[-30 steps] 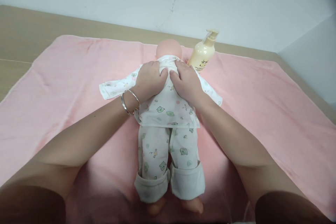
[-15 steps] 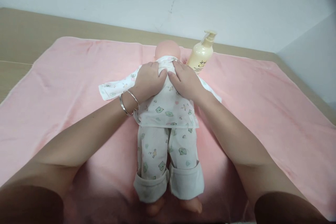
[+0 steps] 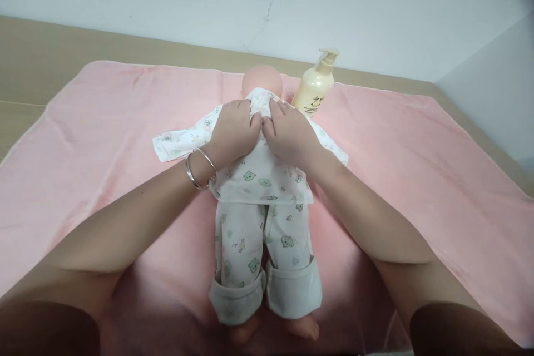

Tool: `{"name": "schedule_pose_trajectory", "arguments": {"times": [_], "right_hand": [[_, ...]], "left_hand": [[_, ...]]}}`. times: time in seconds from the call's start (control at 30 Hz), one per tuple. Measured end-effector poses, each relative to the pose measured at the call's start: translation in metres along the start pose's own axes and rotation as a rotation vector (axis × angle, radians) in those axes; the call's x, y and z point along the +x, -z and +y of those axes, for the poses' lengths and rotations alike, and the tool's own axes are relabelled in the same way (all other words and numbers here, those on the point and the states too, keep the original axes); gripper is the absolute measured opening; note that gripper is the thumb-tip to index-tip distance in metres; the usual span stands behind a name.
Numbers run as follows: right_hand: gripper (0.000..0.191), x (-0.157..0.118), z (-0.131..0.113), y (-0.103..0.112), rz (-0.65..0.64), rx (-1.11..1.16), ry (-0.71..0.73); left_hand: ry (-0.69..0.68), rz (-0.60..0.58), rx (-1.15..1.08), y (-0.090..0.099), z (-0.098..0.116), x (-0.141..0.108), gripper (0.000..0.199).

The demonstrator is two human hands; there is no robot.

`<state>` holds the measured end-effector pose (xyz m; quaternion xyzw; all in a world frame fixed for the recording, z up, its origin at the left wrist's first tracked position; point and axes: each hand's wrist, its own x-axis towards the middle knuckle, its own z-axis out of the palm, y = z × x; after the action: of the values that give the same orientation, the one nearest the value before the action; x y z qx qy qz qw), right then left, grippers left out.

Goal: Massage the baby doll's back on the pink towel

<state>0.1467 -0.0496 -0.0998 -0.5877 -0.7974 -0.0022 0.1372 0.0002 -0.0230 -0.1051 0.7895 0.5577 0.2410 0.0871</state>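
Note:
A baby doll [image 3: 267, 178] in white pyjamas with a green animal print lies stretched out, its feet toward me and its face out of sight. On the left of its upper back rests my left hand [image 3: 236, 128], laid flat on the shirt, two silver bangles at the wrist. My right hand [image 3: 290, 133] lies flat on the other side, just below the collar. The thumbs nearly meet over the middle of the back. Above both hands shows the doll's bald head [image 3: 262, 79]. The trouser legs have turned-up cuffs [image 3: 294, 289].
A pale yellow pump bottle [image 3: 316, 86] stands beside the doll's head, close to my right hand. A pink blanket [image 3: 396, 150] is spread under the doll on a wooden surface [image 3: 37, 39]. Behind rises a white wall [image 3: 167, 0] with a crack.
Both hands have slid slightly toward me on the doll's back, and the thumbs are a little lower. The whole view has shifted slightly.

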Motion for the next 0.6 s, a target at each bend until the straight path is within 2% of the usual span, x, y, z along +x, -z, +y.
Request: {"name": "schedule_pose_trajectory", "arguments": {"times": [0.17, 0.3, 0.4, 0.5, 0.6], "right_hand": [[0.056, -0.019, -0.025, 0.010, 0.051, -0.057, 0.008], [0.046, -0.004, -0.011, 0.015, -0.018, 0.101, -0.039], [0.050, 0.013, 0.005, 0.014, -0.067, 0.208, -0.134], [0.058, 0.018, 0.009, 0.011, -0.071, 0.222, -0.184], [0.058, 0.008, -0.003, 0.011, -0.044, 0.161, -0.162]], "left_hand": [[0.099, -0.058, -0.133, 0.007, -0.006, 0.008, 0.021], [0.030, -0.005, -0.033, 0.002, -0.003, 0.002, 0.024], [-0.039, 0.009, 0.013, 0.002, 0.003, -0.005, 0.022], [0.013, -0.013, -0.009, 0.007, 0.007, -0.006, 0.020], [0.081, -0.042, -0.059, 0.011, 0.003, 0.001, 0.022]]}}
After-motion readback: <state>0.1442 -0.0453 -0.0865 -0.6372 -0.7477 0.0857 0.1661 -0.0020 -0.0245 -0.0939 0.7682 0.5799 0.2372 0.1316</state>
